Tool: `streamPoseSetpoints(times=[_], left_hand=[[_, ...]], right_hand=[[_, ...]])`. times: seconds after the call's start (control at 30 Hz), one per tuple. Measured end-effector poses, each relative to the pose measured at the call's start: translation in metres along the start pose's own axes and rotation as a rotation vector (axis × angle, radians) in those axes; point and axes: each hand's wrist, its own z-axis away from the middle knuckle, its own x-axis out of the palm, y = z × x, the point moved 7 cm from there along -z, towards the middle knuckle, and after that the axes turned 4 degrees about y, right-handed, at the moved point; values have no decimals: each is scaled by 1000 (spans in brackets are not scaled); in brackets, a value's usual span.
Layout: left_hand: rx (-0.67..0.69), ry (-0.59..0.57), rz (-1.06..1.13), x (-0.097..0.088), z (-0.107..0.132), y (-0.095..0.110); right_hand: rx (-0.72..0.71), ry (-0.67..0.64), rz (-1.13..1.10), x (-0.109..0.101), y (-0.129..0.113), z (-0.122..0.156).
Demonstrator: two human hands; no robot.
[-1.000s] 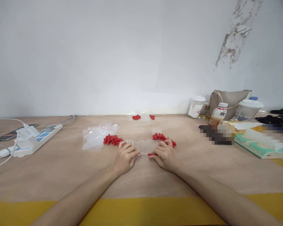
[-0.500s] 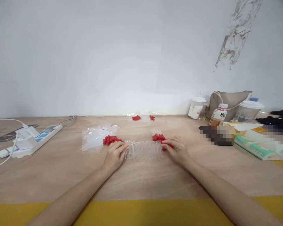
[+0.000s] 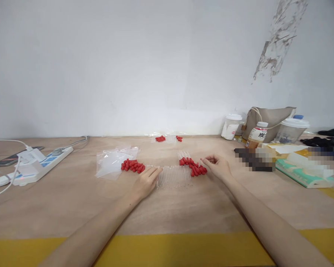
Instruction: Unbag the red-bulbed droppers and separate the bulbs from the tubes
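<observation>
A row of thin clear glass tubes [image 3: 174, 177] lies side by side on the table. My left hand [image 3: 147, 181] rests over the row's left end, fingers together and bent down onto the tubes; whatever they hold is hidden. Just beyond it sits a pile of red rubber bulbs [image 3: 133, 165]. More red bulbs [image 3: 199, 170] lie at the right end of the row, near some tubes [image 3: 184, 154] pointing away. My right hand [image 3: 218, 167] is raised a little right of these, pinching a small red rubber bulb [image 3: 202, 159] between thumb and finger.
A clear plastic bag [image 3: 111, 163] lies at left, with a power strip [image 3: 44, 167] and phone [image 3: 13, 157] farther left. Against the wall lie bagged red pieces [image 3: 160, 138]. On the right stand a paper cup [image 3: 231, 128], a bottle [image 3: 257, 135] and a tissue pack [image 3: 303, 172].
My left hand has moved right onto the tubes; the tube that stuck out of its fingers no longer shows. My right hand has drawn back right from the bulbs, now with one in its fingertips.
</observation>
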Motion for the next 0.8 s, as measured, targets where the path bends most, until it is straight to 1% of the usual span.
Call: streamPoseSetpoints(times=[0.1, 0.23, 0.4, 0.53, 0.6, 0.67, 0.73, 0.8], left_hand=[[34, -46, 7, 5, 0, 6], [-26, -130, 81, 7, -1, 11], [-134, -199, 135, 1, -1, 8], [-123, -309, 94, -1, 1, 4], [-111, -373, 90, 1, 3, 1], [-105, -428, 104, 4, 5, -1], [-106, -455, 122, 5, 6, -4], [-118, -463, 129, 7, 7, -6]], right_hand=[[12, -28, 37, 3, 6, 0], [2, -54, 85, 10, 10, 2], [-24, -102, 172, 16, 5, 6], [-27, -103, 265, 14, 0, 7], [-20, -92, 275, 12, 1, 6], [-11, -46, 279, 7, 4, 5], [-3, 12, 288, 2, 6, 3], [1, 39, 299, -2, 6, 1]])
